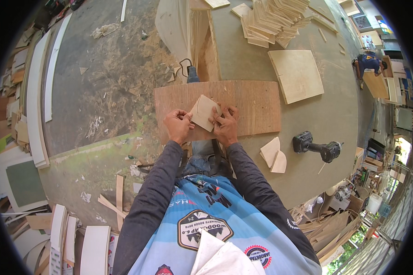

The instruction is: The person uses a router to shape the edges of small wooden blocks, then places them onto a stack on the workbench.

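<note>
A small pale plywood piece (203, 111) with a curved line on it lies over a reddish-brown board (258, 108) in front of me. My left hand (179, 124) is closed at the piece's left corner, thumb and fingertips pinching its edge. On the opposite side, my right hand (225, 124) grips the right edge with bent fingers. Both wrists rest near the board's front edge. Just beyond the board shows the dark blue end of a corded tool (193, 75); the rest of it is hidden.
At right, two curved plywood offcuts (274, 156) lie near a black cordless drill (317, 146). A square plywood sheet (297, 75) and a pile of thin plywood pieces (273, 23) sit farther back. Another person (371, 63) bends over boards at far right. Scraps litter the floor at left.
</note>
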The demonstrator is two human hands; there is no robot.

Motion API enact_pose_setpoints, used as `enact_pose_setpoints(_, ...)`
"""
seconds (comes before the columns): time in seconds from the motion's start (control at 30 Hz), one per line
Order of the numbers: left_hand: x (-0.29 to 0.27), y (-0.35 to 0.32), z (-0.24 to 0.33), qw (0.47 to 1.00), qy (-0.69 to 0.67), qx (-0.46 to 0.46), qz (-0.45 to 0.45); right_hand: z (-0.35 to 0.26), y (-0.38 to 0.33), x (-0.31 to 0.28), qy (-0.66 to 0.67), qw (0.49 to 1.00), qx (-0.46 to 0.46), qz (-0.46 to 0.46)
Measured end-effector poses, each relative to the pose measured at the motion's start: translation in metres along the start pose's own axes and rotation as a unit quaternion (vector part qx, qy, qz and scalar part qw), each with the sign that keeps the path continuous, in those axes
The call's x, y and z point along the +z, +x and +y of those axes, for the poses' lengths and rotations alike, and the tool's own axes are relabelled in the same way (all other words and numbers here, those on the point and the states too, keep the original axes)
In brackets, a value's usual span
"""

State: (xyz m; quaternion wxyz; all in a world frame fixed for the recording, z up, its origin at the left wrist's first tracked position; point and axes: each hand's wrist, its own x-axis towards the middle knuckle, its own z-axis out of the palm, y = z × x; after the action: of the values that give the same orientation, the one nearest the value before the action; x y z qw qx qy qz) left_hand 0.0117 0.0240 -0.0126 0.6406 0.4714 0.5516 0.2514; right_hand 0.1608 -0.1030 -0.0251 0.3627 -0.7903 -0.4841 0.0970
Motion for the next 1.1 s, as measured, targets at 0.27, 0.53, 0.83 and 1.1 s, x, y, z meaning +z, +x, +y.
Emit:
enact_pose_setpoints(0.27, 0.001, 0.003, -0.001, 1.000, 0.008, 0.000, 0.001, 0.004, -0.002, 0.006, -0.004, 1.000, -0.003, 0.010)
enact_pose_setpoints(0.53, -0.001, 0.004, 0.003, 1.000, 0.013, -0.005, -0.004, -0.004, -0.002, 0.005, -0.016, 1.000, 0.000, 0.021)
enact_pose_setpoints(0.83, -0.002, 0.009, 0.001, 1.000, 0.028, -0.003, -0.012, -0.003, -0.004, 0.007, -0.018, 1.000, 0.000, 0.023)
enact_pose_setpoints(1.1, -0.002, 0.011, 0.006, 0.999, 0.036, 0.007, -0.016, -0.004, -0.007, 0.011, -0.008, 0.999, 0.007, 0.038)
